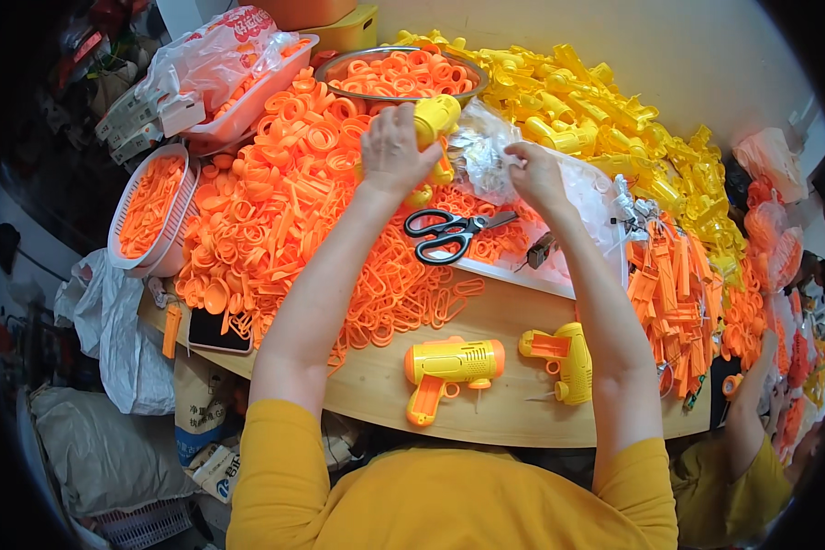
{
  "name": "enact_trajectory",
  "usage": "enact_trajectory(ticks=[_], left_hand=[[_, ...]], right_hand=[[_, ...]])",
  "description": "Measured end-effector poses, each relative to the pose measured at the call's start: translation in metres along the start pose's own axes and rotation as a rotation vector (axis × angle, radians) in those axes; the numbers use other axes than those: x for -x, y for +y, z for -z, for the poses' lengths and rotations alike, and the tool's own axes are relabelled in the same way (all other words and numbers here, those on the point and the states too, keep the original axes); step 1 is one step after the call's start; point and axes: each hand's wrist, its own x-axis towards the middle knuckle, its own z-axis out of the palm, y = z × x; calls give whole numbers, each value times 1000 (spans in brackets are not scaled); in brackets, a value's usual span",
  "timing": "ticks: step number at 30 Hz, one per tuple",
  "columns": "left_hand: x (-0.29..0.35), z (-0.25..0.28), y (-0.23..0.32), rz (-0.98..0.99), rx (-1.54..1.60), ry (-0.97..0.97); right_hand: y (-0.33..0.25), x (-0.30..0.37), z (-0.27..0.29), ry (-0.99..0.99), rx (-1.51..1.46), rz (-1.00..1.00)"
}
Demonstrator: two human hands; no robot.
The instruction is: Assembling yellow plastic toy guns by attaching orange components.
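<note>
Raised over the pile of orange parts, my left hand (392,154) is closed around a yellow toy gun (436,119). My right hand (537,181) has its fingertips pinched together beside a clear plastic bag (482,151) of small shiny pieces. Whatever is between those fingertips is too small to make out. Below the hands lie black-handled scissors (456,231), blades pointing right. Closer to me, a yellow-and-orange toy gun (453,367) rests on its side. A second toy gun (573,365), an orange hollow showing in its handle, lies to its right.
Orange parts (275,192) are heaped at left, yellow gun shells (596,110) at the back right. A metal bowl (475,84), pink basin (289,69), white basket (167,252) and white tray (559,289) stand around. At far right shows another yellow-sleeved arm (750,403).
</note>
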Motion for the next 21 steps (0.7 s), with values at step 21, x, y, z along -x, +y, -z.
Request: enact_trajectory(ticks=[21], left_hand=[[-3,-7,33,-562,128,40]], right_hand=[[-51,20,-18,-162,-82,398]])
